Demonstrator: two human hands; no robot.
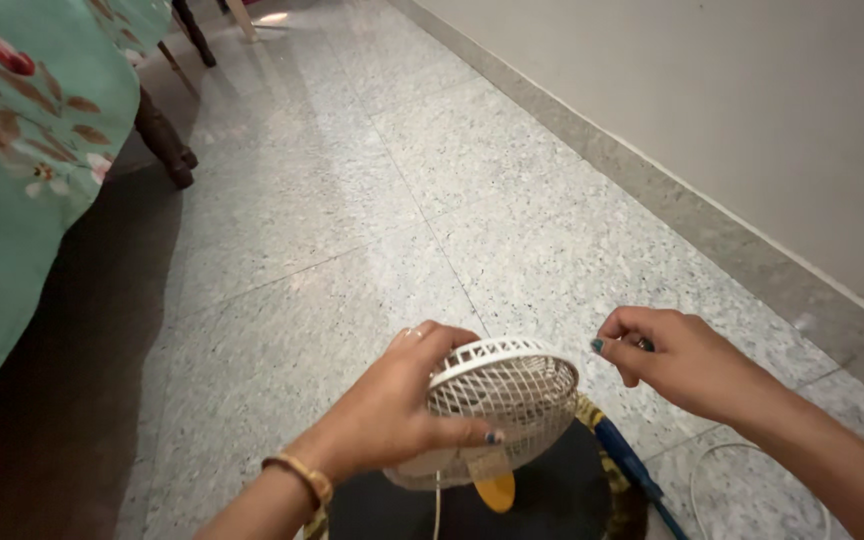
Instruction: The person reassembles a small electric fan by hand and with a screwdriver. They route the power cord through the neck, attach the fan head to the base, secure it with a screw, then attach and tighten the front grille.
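White plastic fan grille sits gripped in my left hand above the dark base, while my right hand pinches a small dark fastener beside it, judged mid-dismantling; steadying the grille comes next.

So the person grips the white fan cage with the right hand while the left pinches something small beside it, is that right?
Not quite: the hands are swapped. In the head view the left hand grips the white fan cage, while the right hand pinches something small and dark beside it, too small to identify.
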